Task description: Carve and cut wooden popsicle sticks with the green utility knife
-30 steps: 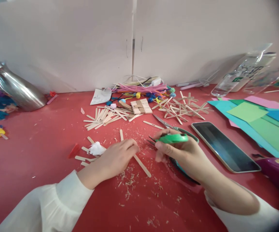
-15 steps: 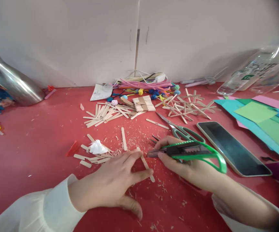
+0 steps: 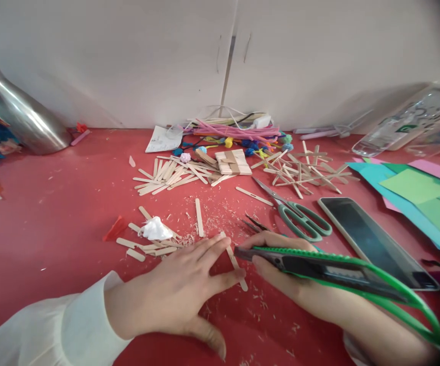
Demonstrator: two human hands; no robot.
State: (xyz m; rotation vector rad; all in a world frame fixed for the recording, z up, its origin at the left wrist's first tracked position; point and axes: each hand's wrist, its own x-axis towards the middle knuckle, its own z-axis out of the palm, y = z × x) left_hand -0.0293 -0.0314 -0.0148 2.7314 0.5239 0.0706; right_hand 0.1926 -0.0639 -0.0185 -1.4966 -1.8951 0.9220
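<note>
My left hand [image 3: 182, 290] lies with spread fingers over the red tabletop, two fingertips resting on a wooden craft stick [image 3: 237, 266] and pinning it down at both ends. In my right hand [image 3: 294, 277] is a green and black utility knife [image 3: 330, 269], gripped near its front. Its tip points left, close beside the stick; whether it touches the wood I cannot tell. Another craft stick [image 3: 199, 217] lies just beyond the left fingers, among fine wood shavings. Tweezers [image 3: 256, 223] lie partly hidden behind my right hand.
Grey-green scissors [image 3: 300, 218] and a phone [image 3: 372, 239] lie to the right, beside coloured paper [image 3: 414, 185]. Loose stick piles [image 3: 170, 175] and a banded bundle [image 3: 233, 161] sit farther back. White stuff [image 3: 156, 229] rests on sticks at left. A metal jug [image 3: 24, 114] stands back left.
The knife's rear end has swung down and toward me, its handle now reaching over my right forearm. My left hand still presses the stick. The whole view has shifted slightly.
</note>
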